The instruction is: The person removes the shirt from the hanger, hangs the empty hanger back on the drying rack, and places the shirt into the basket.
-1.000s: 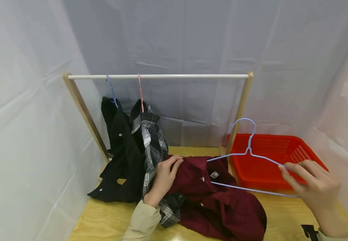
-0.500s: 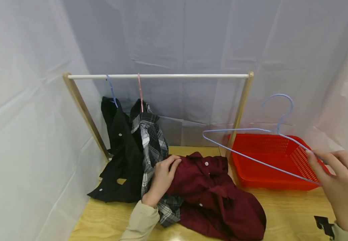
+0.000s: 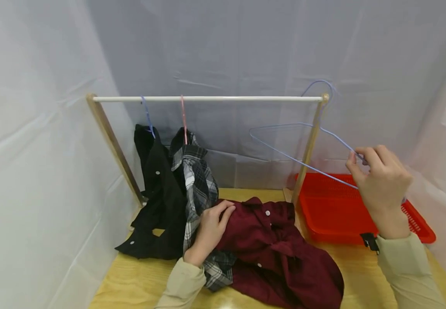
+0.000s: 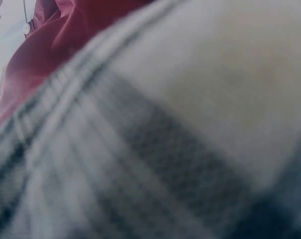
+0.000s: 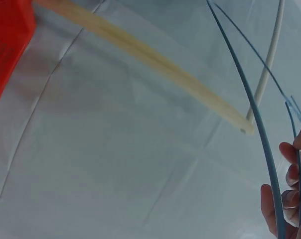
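My right hand (image 3: 385,184) holds a light blue wire hanger (image 3: 336,136) by one sloping arm, between thumb and fingers. The bare hanger is up in the air, its hook overlapping the rack's right end in the head view. In the right wrist view, the fingers (image 5: 292,196) curl about the hanger wire (image 5: 263,134). A maroon button-up shirt (image 3: 280,257) lies bunched on the table. At its upper left edge my left hand (image 3: 209,229) pinches the cloth. Plaid fabric (image 4: 160,144) fills most of the left wrist view, blurred, hiding that hand.
On the rack's white rail (image 3: 246,99) hang a black shirt (image 3: 165,193) and a black-and-white plaid shirt (image 3: 199,180). The plaid shirt's hem reaches down beside the left forearm. Behind the right hand stands a red basket (image 3: 331,219). White sheeting (image 3: 22,150) encloses the table.
The right hand has drawn the hanger out of the maroon shirt's neck, rightward, then raised it up and back left. The collar has dropped flat; the left hand has stayed put.
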The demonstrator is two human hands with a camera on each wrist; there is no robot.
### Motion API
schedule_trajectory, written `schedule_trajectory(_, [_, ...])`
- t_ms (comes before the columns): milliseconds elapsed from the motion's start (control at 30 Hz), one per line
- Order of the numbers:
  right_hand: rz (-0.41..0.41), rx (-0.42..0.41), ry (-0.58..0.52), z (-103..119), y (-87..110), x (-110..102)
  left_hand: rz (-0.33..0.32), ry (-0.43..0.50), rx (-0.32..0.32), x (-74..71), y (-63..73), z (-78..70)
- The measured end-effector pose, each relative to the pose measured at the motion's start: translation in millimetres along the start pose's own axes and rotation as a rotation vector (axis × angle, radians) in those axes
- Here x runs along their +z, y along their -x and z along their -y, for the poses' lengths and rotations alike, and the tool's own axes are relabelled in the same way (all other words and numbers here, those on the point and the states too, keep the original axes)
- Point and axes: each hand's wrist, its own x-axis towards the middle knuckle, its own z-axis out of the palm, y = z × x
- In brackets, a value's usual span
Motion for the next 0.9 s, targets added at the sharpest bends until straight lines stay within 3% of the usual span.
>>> schedule_trajectory(200, [0.112,0.024,-0.033,15,-13.1,34,0.003,-0.011,0.015,-0.4,1.8,0.6])
schedule_trajectory(400, [0.158,0.038,-0.057,28,-6.2,60,0.007,-0.025,0.019,-0.6,3.3,0.1])
schedule_trajectory(900, [0.157,0.026,-0.094,29,20.3,77,0.01,-0.039,0.006,-2.9,5.0,-0.9])
